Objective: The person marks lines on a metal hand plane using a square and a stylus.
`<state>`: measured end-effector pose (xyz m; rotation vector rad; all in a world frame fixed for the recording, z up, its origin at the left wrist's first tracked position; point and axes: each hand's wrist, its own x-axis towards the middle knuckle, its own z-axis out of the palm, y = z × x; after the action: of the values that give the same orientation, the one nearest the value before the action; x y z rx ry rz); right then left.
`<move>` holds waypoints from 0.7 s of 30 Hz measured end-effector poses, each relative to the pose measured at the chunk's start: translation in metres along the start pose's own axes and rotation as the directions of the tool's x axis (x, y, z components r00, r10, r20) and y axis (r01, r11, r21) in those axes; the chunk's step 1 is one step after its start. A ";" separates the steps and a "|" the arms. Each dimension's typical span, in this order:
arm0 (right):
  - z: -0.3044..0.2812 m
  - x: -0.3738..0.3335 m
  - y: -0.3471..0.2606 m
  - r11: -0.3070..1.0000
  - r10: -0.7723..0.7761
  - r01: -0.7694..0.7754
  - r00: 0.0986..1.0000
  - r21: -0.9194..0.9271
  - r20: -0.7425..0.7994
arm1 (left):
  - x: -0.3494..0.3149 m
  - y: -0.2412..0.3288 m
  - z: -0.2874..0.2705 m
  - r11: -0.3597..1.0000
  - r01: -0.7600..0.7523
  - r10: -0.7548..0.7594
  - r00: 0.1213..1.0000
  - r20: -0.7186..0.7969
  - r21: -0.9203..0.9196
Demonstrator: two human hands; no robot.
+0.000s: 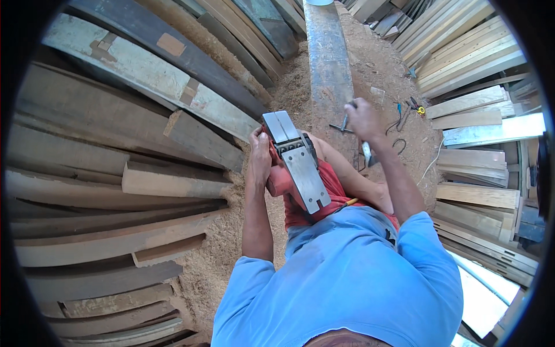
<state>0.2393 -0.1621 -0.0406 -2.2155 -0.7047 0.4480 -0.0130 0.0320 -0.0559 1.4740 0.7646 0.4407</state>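
An upturned red electric hand planer (303, 176) rests on my lap, its flat silver sole plates facing up. The cutter slot crosses between the plates. My left hand (260, 151) is closed around the planer's red body at its far left side. Out to the right, my right hand (367, 122) is raised over the end of the plank, fingers curled at the upper end of a slim metal T-shaped tool (343, 124). Its exact kind is hard to make out. Below my right wrist shows a pale metal piece (366, 151), partly hidden.
A long worn plank (329, 58) runs away ahead. Stacked dark boards (115, 168) fill the left, paler boards (471, 55) the right. Sawdust (217, 254) covers the floor. Right of my leg lie a black cable (399, 118) and a small yellow-handled tool (420, 110).
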 end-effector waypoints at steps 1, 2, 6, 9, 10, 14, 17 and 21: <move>-0.018 -0.007 -0.008 0.991 0.055 -0.059 0.998 0.121 0.040 | 0.002 -0.002 -0.001 1.000 -0.005 0.005 1.000 0.010 0.012; -0.030 -0.018 -0.011 0.892 0.088 -0.147 0.984 0.428 0.156 | 0.001 -0.004 -0.002 1.000 -0.008 0.008 1.000 0.018 0.024; -0.063 -0.090 -0.047 0.110 -0.113 -0.441 0.885 0.891 0.452 | -0.008 0.017 -0.003 0.994 0.112 -0.112 0.987 0.116 0.006; -0.045 -0.146 -0.095 -0.115 -0.095 -0.499 0.866 0.859 0.491 | -0.012 0.016 -0.006 0.995 0.099 -0.100 0.991 0.090 0.011; -0.033 -0.159 -0.101 -0.156 -0.103 -0.527 0.850 0.835 0.517 | -0.014 0.019 -0.006 0.994 0.099 -0.103 0.991 0.087 0.044; 0.029 -0.190 -0.100 -0.235 -0.222 -0.649 0.761 0.724 0.610 | -0.008 0.019 0.000 0.961 0.009 -0.050 0.989 0.141 0.276; 0.050 -0.208 -0.107 -0.188 -0.259 -0.749 0.662 0.636 0.703 | -0.011 0.023 -0.001 0.978 0.054 -0.082 0.987 0.137 0.199; 0.067 -0.222 -0.103 -0.200 -0.330 -0.828 0.560 0.523 0.760 | -0.009 0.027 -0.001 0.984 0.120 -0.138 0.981 0.138 0.129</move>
<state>-0.0047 -0.2020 0.0146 -0.3420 0.1400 1.6382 -0.0154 0.0289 -0.0271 1.5397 0.7745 0.1875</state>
